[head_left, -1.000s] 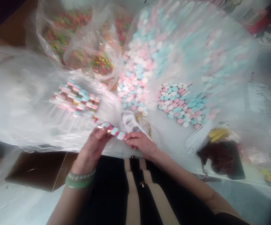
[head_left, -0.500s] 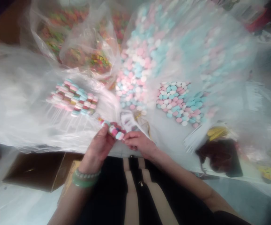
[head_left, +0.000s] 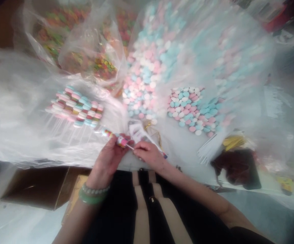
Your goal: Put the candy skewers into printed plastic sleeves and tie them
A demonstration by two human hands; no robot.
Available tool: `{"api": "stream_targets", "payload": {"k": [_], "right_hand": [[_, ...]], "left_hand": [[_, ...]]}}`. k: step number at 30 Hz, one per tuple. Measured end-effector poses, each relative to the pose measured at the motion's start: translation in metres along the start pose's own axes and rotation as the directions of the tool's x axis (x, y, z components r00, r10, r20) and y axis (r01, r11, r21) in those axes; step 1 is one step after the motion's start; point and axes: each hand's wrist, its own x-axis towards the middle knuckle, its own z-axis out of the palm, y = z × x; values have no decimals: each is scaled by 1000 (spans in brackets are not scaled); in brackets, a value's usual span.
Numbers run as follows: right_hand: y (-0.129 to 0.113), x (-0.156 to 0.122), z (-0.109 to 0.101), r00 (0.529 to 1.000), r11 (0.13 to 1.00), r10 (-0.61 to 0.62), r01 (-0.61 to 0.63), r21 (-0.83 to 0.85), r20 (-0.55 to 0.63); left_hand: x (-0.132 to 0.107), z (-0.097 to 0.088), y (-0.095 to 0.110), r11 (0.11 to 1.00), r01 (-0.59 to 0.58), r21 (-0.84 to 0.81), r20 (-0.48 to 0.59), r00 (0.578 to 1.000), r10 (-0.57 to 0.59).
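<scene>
White plastic sheet (head_left: pixel 185 154) over a work table, crowded. Clear bag of pastel pink, blue and white candy discs (head_left: pixel 147 67) at top centre, clear bag of multicoloured candies (head_left: pixel 103 67) top left, and a loose patch of pastel discs (head_left: pixel 190 110) right of centre. Clear bag of stacked candy sticks (head_left: pixel 76 106) sits left of the hands, with a cardboard box (head_left: pixel 32 189) below the table edge at lower left. Right side: bundle of white sticks (head_left: pixel 209 150), yellow pieces (head_left: pixel 234 142), dark slab (head_left: pixel 251 169). Printed label (head_left: pixel 137 132) and gold ties (head_left: pixel 153 134) lie just above the right hand (head_left: pixel 148 152). Candy stick (head_left: pixel 118 138) is held over the sheet, between the hands, near the table edge. Long axis runs roughly left-right, across the body, with the candy end pointing up-left toward the stacked sticks. Left hand (head_left: pixel 106 159) has its fingers (head_left: pixel 116 146) curled around the candy section. Right thumb and fingers (head_left: pixel 138 150) are pressed together, pinching a thin stick (head_left: pixel 130 146) that runs from the candy into that grip. Its far end seems to show past the hand, but blur makes that hard to confirm. Green bangle and beaded bracelet (head_left: pixel 92 196) on the left wrist.
</scene>
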Motion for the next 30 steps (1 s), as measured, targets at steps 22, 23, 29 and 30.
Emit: {"api": "stream_targets", "payload": {"k": [22, 23, 29, 30], "right_hand": [[1, -6, 4, 767, 344, -630, 413, -843, 119], [-1, -7, 6, 760, 314, -636, 414, -854, 134], [-1, 4, 7, 941, 876, -328, 268, -401, -88], [-1, 5, 5, 963, 925, -257, 222, -309, -77]], "left_hand": [[-1, 17, -15, 993, 72, -91, 43, 997, -69], [-1, 21, -17, 991, 87, -104, 44, 996, -83], [-9, 30, -25, 990, 125, -70, 182, 977, -111], [-11, 28, -25, 994, 109, -26, 210, 972, -101]]}}
